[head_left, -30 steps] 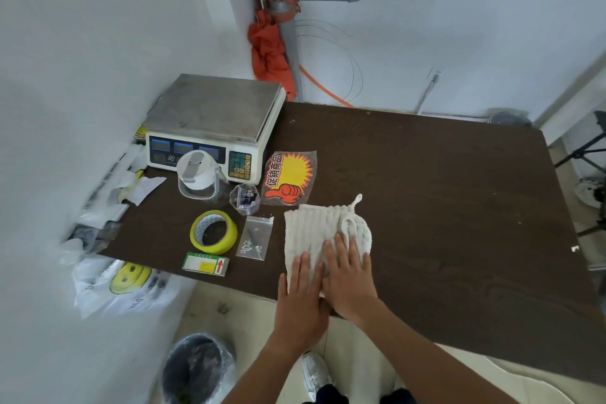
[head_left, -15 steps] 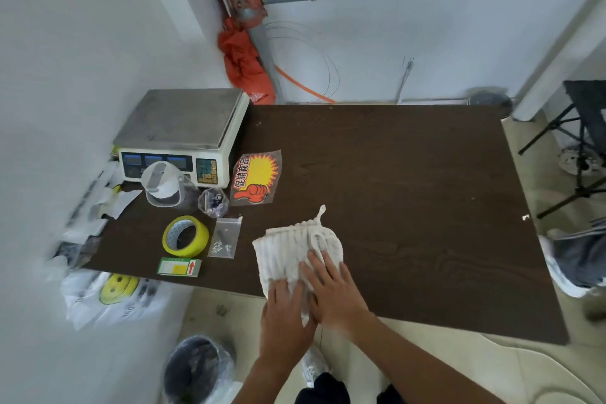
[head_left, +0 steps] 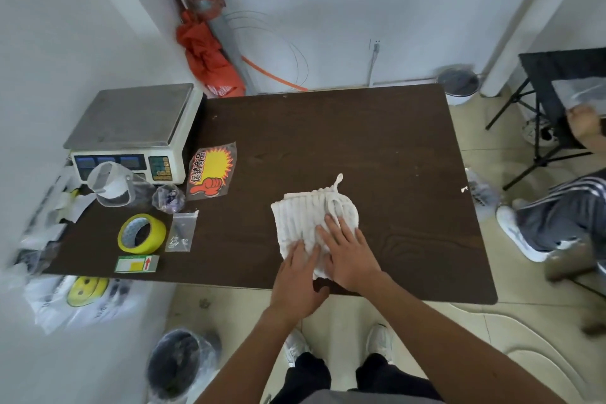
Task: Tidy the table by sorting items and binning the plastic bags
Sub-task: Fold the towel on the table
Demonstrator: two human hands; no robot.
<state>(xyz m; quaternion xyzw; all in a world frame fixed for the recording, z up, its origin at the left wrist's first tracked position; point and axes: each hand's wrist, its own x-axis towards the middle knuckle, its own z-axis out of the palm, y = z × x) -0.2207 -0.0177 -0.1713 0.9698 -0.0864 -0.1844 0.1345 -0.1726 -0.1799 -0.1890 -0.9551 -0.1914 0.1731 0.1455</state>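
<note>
White ribbed cloth [head_left: 308,220] lying flat on the dark wooden table [head_left: 360,147], near the front edge, hanging loop pointing toward the far wall. Left hand [head_left: 300,275] pressed palm-down on the cloth's near left corner, fingers extended and close together, thumb out over the table edge. Right hand [head_left: 349,254] just beside it on the cloth's near right part, fingers straight and slightly spread, gripping nothing. Left of the cloth: small zip bag of screws [head_left: 182,232], yellow tape roll [head_left: 141,233], green-and-white box [head_left: 137,263] at the front edge. Further left and back from the cloth: promo sticker bag [head_left: 211,169], crumpled clear bag [head_left: 169,197], clear jug [head_left: 111,184], weighing scale [head_left: 134,128]. Below the table's left end, smiley-face plastic bag [head_left: 82,295] and lined bin [head_left: 178,367].
</note>
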